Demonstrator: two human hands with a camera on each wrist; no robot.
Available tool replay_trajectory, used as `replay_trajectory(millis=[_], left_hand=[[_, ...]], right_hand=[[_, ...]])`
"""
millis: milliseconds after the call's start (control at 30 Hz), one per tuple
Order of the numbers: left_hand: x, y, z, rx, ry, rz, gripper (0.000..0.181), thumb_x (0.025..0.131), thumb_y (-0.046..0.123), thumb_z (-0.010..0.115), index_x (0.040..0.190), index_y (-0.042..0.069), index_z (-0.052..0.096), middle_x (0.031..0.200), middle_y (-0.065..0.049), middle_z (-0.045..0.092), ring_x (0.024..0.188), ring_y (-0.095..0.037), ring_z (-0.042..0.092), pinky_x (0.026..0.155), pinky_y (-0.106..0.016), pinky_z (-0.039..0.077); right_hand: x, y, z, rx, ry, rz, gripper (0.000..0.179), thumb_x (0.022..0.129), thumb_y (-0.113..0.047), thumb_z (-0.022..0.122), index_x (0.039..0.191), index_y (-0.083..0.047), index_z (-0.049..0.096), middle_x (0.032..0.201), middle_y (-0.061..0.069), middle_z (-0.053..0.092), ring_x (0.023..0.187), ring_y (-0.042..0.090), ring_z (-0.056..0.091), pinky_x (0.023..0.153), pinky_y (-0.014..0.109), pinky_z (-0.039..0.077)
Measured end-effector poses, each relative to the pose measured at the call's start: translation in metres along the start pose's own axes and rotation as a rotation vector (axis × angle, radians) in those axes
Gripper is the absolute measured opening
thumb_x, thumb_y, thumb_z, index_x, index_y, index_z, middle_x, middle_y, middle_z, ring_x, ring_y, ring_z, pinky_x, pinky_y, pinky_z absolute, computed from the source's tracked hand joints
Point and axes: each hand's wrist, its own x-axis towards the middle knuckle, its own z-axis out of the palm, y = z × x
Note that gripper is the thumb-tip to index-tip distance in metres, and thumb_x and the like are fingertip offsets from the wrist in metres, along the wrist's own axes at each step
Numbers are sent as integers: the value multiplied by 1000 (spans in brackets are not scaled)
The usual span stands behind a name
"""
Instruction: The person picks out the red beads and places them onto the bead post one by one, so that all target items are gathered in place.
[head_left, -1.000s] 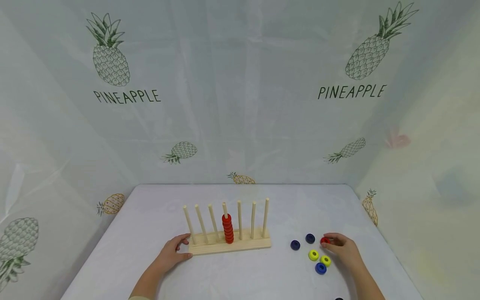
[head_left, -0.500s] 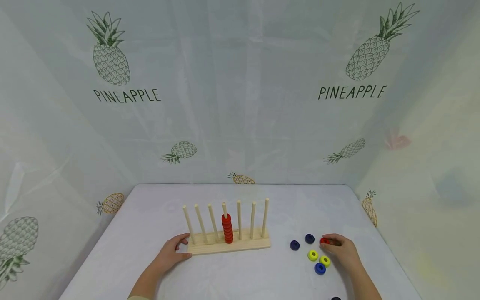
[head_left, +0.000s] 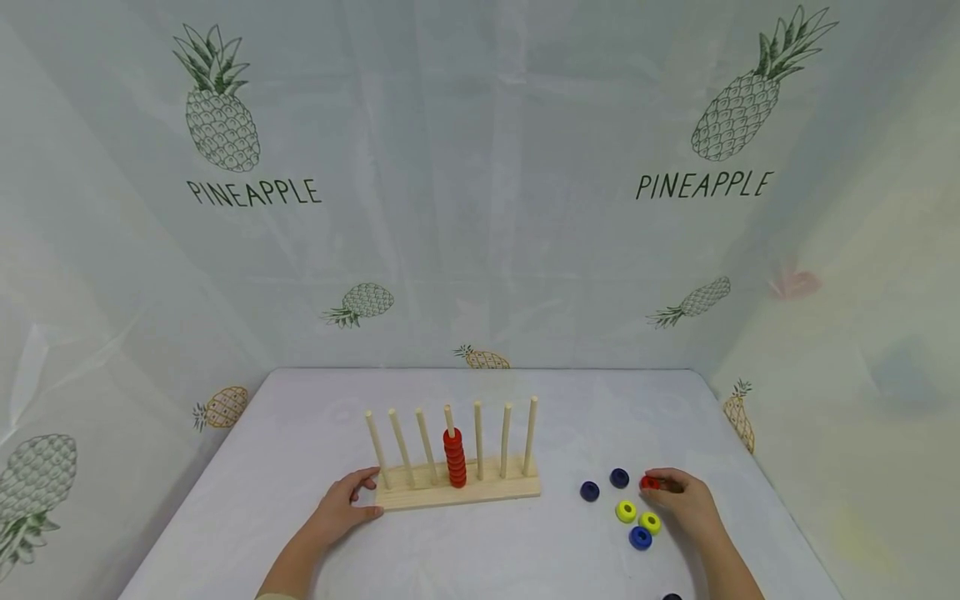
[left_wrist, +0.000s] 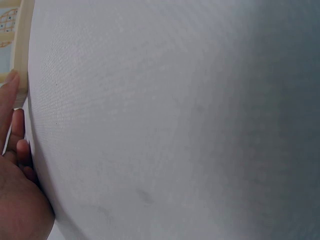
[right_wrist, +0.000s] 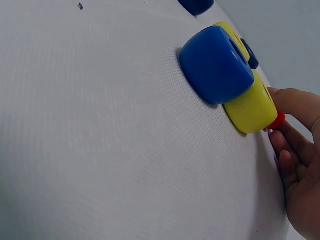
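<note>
A pale wooden peg stand [head_left: 495, 487] with several upright dowels is on the table, left of centre in the head view. Red beads [head_left: 455, 460] are stacked on its middle peg. My left hand [head_left: 341, 507] grips the stand's left end, thumb at the front corner and fingers at the back; the left wrist view catches a finger on the wood [left_wrist: 21, 55]. At the right, my right hand [head_left: 690, 500] pinches a red bead [head_left: 649, 482] between thumb and fingers, low at the tabletop. In the right wrist view that bead is mostly hidden behind a yellow bead [right_wrist: 252, 107].
Close to my right hand lie two yellow beads [head_left: 626, 511], a blue bead [head_left: 641, 537] and two dark blue beads [head_left: 590, 491]. Another dark bead [head_left: 672, 597] is cut off at the bottom edge. A pineapple-print curtain [head_left: 480, 208] stands behind the white table [head_left: 480, 558].
Almost nothing differs: the view has shifted very slightly. Both hands stay in place, the left on the peg stand and the right at the red bead.
</note>
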Motion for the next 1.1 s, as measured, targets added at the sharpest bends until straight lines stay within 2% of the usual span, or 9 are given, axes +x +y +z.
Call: replay_trajectory(millis=[500,667,867,1100], left_hand=[[-4,-2,4,-14,-12,4,70,75,18,84,135,0,53,107,0,57,87,-18,39,76,-30,36],[-2,0,3,-7,3,-4,69,74,17,85,134,0,54,106,0,56,87,-18,40,76,-30,37],[-1,3,1,5,14,-11,69,73,15,85,133,0,55,105,0,57,86,-18,40,76,-30,37],[-1,2,1,9,12,-9,69,74,15,85,134,0,54,105,-1,57,87,-18,40,77,-31,36]], right_hand=[[-1,6,-1,-7,-8,31,49,76,-23,83,115,0,68,103,11,64,95,29,55,76,36,46],[1,-3,-4,1,-10,19,48,77,-22,83,115,2,67,103,13,66,96,32,56,81,43,46],[2,-18,-7,1,-31,16,49,80,-27,81,118,-1,66,111,18,64,105,36,54,89,53,42],[-3,-32,-5,-1,-60,-7,51,79,-33,82,118,-3,66,112,14,63,102,32,55,84,48,45]])
